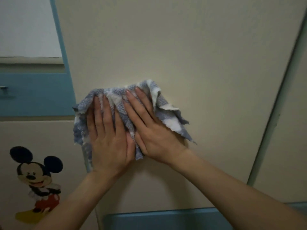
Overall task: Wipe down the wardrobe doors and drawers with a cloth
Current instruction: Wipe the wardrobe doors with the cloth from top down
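Observation:
A crumpled blue and white cloth (167, 113) lies pressed flat against a cream wardrobe door (182, 47). My left hand (108, 138) presses on its left part with the fingers straight and pointing up. My right hand (147, 130) lies flat on the cloth's middle, fingers slanting up and left, its thumb side touching my left hand. Loose corners of the cloth stick out to the right and left of my hands. Both forearms come up from the bottom of the view.
A blue drawer front (33, 93) with a small handle (4, 91) sits at the left. Below it a cream panel carries a cartoon mouse sticker (38, 181). Another blue panel (157, 219) runs along the bottom. A second door edge (272, 117) slants at the right.

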